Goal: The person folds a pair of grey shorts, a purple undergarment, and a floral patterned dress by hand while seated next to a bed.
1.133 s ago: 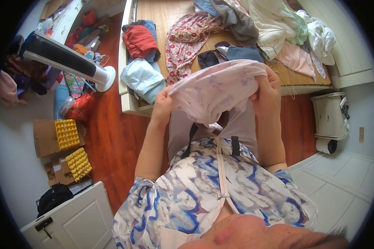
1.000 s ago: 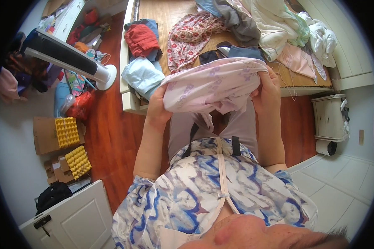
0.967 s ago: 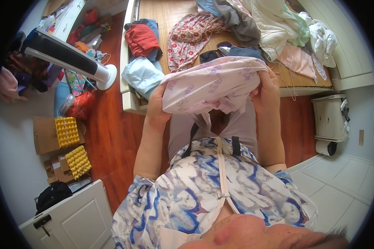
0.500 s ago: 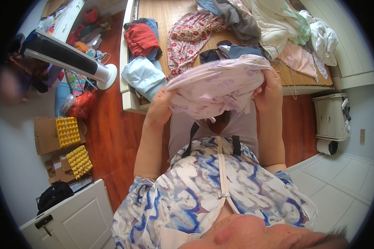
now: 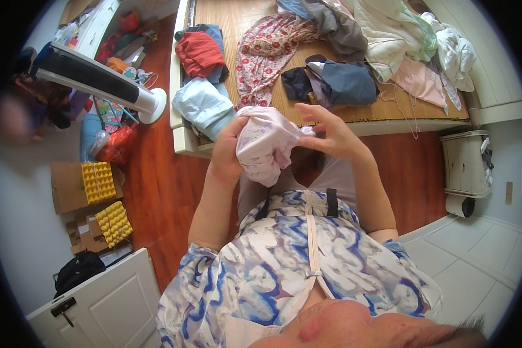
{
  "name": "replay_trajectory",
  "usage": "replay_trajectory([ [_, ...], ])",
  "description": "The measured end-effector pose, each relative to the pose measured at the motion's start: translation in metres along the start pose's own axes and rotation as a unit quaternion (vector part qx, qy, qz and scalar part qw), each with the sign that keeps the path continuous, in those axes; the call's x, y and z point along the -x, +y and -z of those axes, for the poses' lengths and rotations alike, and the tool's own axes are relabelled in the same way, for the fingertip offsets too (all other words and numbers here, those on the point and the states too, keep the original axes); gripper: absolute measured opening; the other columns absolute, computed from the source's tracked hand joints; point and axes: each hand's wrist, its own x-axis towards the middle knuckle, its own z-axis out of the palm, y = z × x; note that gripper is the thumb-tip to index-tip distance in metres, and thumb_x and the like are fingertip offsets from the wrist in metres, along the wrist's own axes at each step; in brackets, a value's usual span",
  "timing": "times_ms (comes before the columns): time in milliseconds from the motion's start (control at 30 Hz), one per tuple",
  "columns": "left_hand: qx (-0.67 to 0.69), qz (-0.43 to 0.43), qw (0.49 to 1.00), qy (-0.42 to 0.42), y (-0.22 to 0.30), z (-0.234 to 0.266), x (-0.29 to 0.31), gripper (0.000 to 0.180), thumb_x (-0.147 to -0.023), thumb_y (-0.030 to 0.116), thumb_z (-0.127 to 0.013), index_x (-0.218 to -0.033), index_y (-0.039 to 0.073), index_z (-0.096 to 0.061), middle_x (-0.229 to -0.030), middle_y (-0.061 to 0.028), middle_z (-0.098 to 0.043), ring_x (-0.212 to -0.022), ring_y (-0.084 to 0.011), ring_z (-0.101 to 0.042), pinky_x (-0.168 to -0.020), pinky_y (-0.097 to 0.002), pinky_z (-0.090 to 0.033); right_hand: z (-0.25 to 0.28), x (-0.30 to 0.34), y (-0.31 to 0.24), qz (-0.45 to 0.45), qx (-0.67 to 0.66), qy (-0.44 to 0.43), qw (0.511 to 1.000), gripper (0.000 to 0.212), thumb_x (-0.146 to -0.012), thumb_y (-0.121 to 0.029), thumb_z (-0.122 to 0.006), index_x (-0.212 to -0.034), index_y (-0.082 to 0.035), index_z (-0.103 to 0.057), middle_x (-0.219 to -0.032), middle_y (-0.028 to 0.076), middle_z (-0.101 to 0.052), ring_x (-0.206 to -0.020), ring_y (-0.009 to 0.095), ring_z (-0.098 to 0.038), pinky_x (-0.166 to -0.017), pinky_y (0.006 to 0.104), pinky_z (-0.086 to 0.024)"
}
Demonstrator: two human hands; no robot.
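My left hand (image 5: 228,152) is closed round one side of a pale lilac printed garment (image 5: 265,142), gathered into a compact bundle in front of my lap. At its other side is my right hand (image 5: 337,137), fingers stretched and spread, the thumb against or just beside the cloth's edge. What kind of garment it is cannot be made out. Beyond my left hand, light blue folded clothes (image 5: 202,105) lie at the bed's near left corner, with a red folded garment (image 5: 199,53) behind them. A dark blue-grey folded garment (image 5: 349,83) lies beyond my right hand.
Red-flowered clothing (image 5: 267,52) spreads over the bed mat, with a grey garment (image 5: 336,29), cream bedding (image 5: 385,35) and a pink cloth (image 5: 421,81) to the right. A tower fan (image 5: 93,75) leans across the left. Yellow egg trays (image 5: 97,182) and a cream cabinet (image 5: 466,165) flank the floor.
The lilac garment, stretched wide between both hands before, is now bunched at my left hand. My right hand has moved left and its fingers have opened off the cloth.
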Motion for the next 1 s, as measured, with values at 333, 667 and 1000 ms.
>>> replay_trajectory([
  [333,-0.142,0.034,0.989,-0.023,-0.018,-0.012,0.01,0.031,-0.096,0.021,-0.053,-0.118,0.0,-0.058,-0.106,-0.0101,-0.068,-0.094,-0.0194,-0.067,-0.082,-0.0326,-0.053,-0.047,-0.023,0.008,0.032,-0.068,-0.162,0.984,0.084,-0.06,-0.02,-0.086,-0.134,-0.005,-0.049,-0.119,0.012,-0.062,-0.108,0.022,-0.06,-0.095,0.034,-0.047],
  [667,-0.838,-0.201,0.501,0.08,-0.017,0.005,0.001,0.026,-0.074,0.004,-0.065,-0.1,0.005,-0.068,-0.093,-0.0184,-0.067,-0.086,-0.0371,-0.063,-0.075,-0.0399,-0.052,-0.046,-0.019,0.026,0.106,-0.055,-0.065,0.991,0.018,-0.083,-0.002,-0.059,-0.099,0.002,-0.065,-0.085,0.003,-0.067,-0.08,0.005,-0.054,-0.069,0.0256,-0.047],
  [1000,-0.449,-0.229,0.857,0.108,-0.015,0.018,-0.003,0.017,-0.086,0.003,-0.058,-0.1,0.003,-0.067,-0.095,-0.0074,-0.071,-0.085,-0.0141,-0.067,-0.075,-0.0267,-0.052,-0.047,-0.007,-0.02,0.069,0.047,0.045,0.995,0.025,-0.083,-0.005,-0.063,-0.107,0.0,-0.062,-0.095,0.011,-0.067,-0.084,0.015,-0.063,-0.075,0.0275,-0.048],
])
